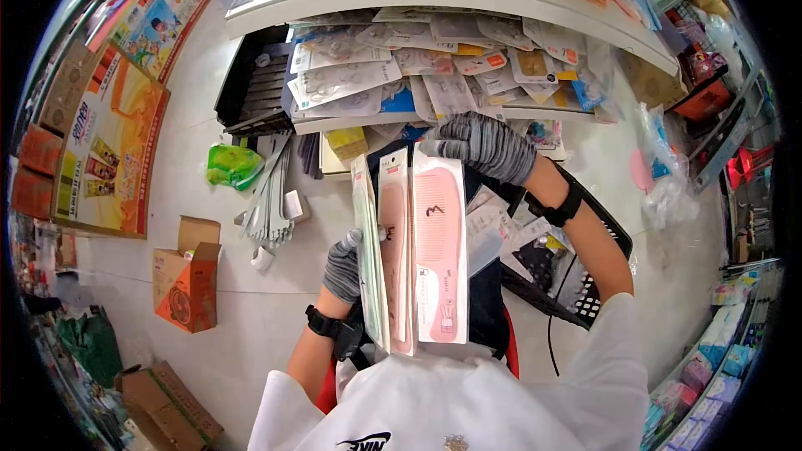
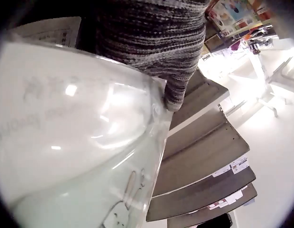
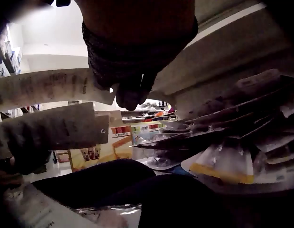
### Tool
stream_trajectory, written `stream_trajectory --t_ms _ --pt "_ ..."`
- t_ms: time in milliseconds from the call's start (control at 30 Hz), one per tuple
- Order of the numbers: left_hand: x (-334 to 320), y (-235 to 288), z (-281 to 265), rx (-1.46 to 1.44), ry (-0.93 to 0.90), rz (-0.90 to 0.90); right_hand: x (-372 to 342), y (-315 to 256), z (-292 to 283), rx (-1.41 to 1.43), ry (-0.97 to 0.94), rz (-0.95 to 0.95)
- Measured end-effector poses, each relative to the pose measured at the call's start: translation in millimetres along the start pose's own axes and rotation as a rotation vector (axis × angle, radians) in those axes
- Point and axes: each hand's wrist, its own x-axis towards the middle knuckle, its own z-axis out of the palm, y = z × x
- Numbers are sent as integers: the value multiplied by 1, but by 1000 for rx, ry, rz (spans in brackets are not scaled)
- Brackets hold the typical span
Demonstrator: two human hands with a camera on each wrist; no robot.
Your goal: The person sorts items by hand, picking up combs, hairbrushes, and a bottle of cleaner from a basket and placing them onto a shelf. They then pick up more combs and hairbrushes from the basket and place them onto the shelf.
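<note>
Several flat comb packs stand in the left hand (image 1: 342, 267), its gloved fingers round their left side; a pink comb pack (image 1: 393, 242) shows among pale green ones. The right hand (image 1: 489, 146) pinches the top edge of another pink comb pack (image 1: 440, 250), at the right of the stack. In the left wrist view a clear pack with a pale green comb (image 2: 90, 190) and a rabbit print lies by the left glove (image 2: 156, 42). The right wrist view has the right hand (image 3: 137, 66) at the top end of a pack (image 3: 47, 88).
A shelf (image 1: 351, 121) piled with packaged goods is ahead. A black basket (image 1: 606, 234) with packs sits at the right. On the floor at the left are an orange box (image 1: 184, 284), a green bag (image 1: 232, 167) and metal strips (image 1: 271, 200).
</note>
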Motion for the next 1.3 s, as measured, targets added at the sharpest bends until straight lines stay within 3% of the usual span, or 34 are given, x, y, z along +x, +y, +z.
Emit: stream_trajectory --t_ms 100,233,467,533,667,700,800,833,933,1067,1133,1200,1300 --pt "-3 3 5 53 0 5 3 -9 -3 -32 -122 16" --pt "-6 5 4 58 -6 -18 1 -9 6 -152 -107 -13" --pt "-1 -3 -7 -58 -92 2 2 -11 -4 -73 -194 -23" --pt "-2 -8 -5 5 -20 -4 2 -12 -5 -113 -219 -46" --pt "-3 -12 -7 -53 -48 -15 8 -9 -5 -160 -252 -245" --pt "-2 -13 -7 4 49 -51 10 -6 0 -132 -147 -302" --pt "-8 -10 2 192 -21 40 9 -6 4 -297 -319 -341" --pt "-10 -9 13 389 0 181 10 -8 5 -316 -341 -325" --pt "-8 0 19 89 0 -70 9 -7 7 -194 -169 -188" --pt "5 -9 3 -32 55 -45 -2 -7 -8 -68 -32 -37" --pt "3 -1 9 -37 43 -83 -5 -4 -14 -7 59 -53" --pt "4 3 13 -56 14 -151 -10 -2 -11 26 90 57" --pt "3 -9 6 86 36 17 -8 -1 11 -42 -76 9"
